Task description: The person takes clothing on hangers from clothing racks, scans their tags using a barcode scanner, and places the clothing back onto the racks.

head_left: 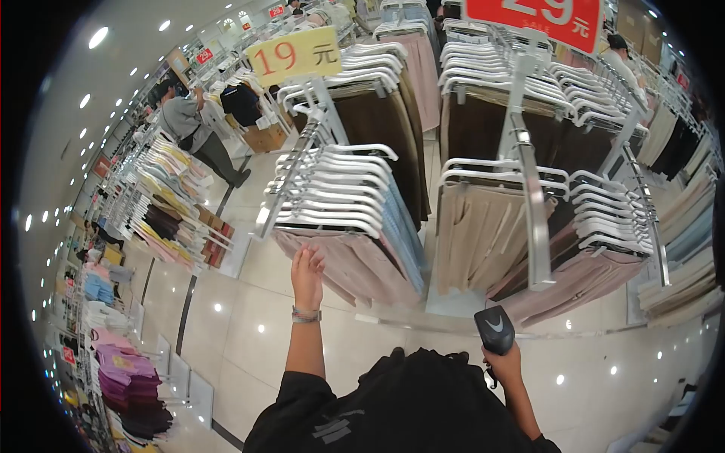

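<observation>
My left hand (307,273), with a band around its wrist, is raised in front of pink trousers (340,264) on a rail. Its fingers are apart and slightly bent, with nothing visible in them; whether they touch the cloth I cannot tell. White hangers (332,189) carry the trousers, with light blue ones (402,226) behind. In my right hand (504,364) is a black handheld barcode scanner (495,330), its head pointing up and away from me. Beige trousers (479,234) hang just beyond the scanner.
Metal rail arms (535,219) jut out towards me. A yellow price sign (294,57) and a red one (536,21) stand above the racks. Another person (185,124) stands at the left by clothes racks. Folded purple clothes (124,370) are stacked at lower left. Shiny tiled floor (249,355) lies between.
</observation>
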